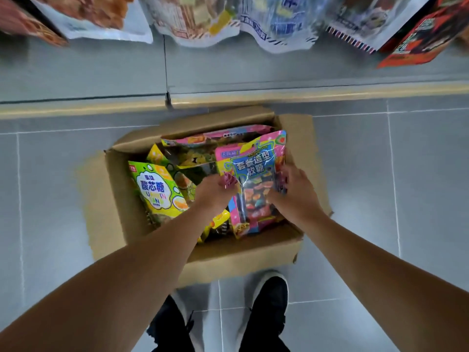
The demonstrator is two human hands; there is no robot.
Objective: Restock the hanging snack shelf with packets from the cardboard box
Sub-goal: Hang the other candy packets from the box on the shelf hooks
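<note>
Black shoes (269, 308) stand nearest, on the grey tiled floor (431, 174), their toes just short of the near wall of the cardboard box (241, 257). Both bare forearms reach down from the near corners into that open box.

At the left of the box lies a green and yellow packet (157, 191), face up and untouched. Just right of it, the left hand (215, 191) curls its fingers over the left edge of the pink candy packet (256, 184) and pinches it. That packet sits at the right side of the box, tilted up on top of the others. The right hand (297, 191) grips its right edge, fingers tucked behind the film.

By its look, the packet is light, soft and crinkly, with glossy film that could slide in a loose hold; the sweets inside shift, so the middle will sag. The sealed side edges or the flat top strip seem the firmest places to hold.

Far above, the hanging snack packets (203, 19) run across the shelf.
</note>
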